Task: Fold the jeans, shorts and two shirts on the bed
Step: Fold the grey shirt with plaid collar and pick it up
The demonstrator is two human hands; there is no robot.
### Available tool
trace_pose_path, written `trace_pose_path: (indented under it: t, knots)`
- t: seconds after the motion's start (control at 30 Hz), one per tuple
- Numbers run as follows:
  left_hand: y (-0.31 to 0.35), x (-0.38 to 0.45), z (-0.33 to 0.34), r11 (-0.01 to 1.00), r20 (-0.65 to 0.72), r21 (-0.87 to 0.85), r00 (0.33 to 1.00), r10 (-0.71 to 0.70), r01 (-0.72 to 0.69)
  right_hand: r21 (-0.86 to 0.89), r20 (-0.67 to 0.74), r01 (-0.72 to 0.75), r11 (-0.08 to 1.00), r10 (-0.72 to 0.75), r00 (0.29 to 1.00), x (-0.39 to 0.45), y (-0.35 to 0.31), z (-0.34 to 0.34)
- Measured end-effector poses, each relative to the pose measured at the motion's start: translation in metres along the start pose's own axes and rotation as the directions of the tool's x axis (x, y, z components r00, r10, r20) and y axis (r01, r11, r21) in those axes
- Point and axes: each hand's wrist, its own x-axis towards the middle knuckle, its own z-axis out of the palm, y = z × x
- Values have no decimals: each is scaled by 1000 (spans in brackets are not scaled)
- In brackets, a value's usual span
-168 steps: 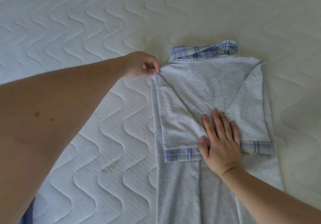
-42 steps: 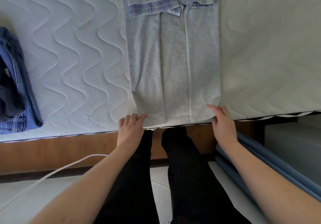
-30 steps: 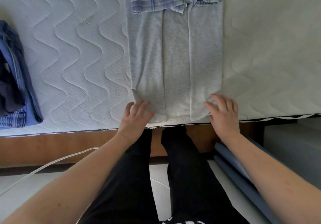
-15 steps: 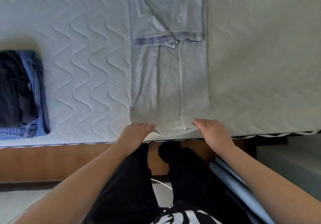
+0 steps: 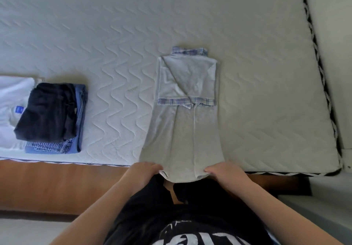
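My left hand [image 5: 143, 170] and right hand [image 5: 223, 171] each pinch grey shirt [image 5: 182, 136] hem at bed [image 5: 266, 73] near edge; folded jeans [image 5: 79, 119] left of shirt.

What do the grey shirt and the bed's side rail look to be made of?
Grey shirt: soft heathered knit, likely cotton jersey; matte, creasing softly, with woven-looking plaid trim at collar and cuffs. Side rail: orange-brown wood or wood-look laminate; smooth, slightly satin, grain too faint to tell.

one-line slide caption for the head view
Both hands, left and right, grip the hem of a grey shirt on the mattress beside folded clothes.
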Motion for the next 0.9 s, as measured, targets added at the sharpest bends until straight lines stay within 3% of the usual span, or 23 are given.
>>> trace_pose_path:
  t: [0.3,0.5,0.6,0.9]
  knots:
    - [36,2,-73,994,-136,101,990,-33,47,-3,-170,-22,1000,21,985,-15,-2,-51]
    - [37,2,-102,998,-153,34,987,-52,58,-5,-259,-42,999,39,965,-16,-1,-81]
    - [26,8,-114,998,-160,35,986,-46,52,-6,-268,-62,998,58,962,-12,-1,-97]
    - [-12,47,-194,999,-113,-41,994,-4,-1,230,-180,-50,972,93,979,18,8,-163]
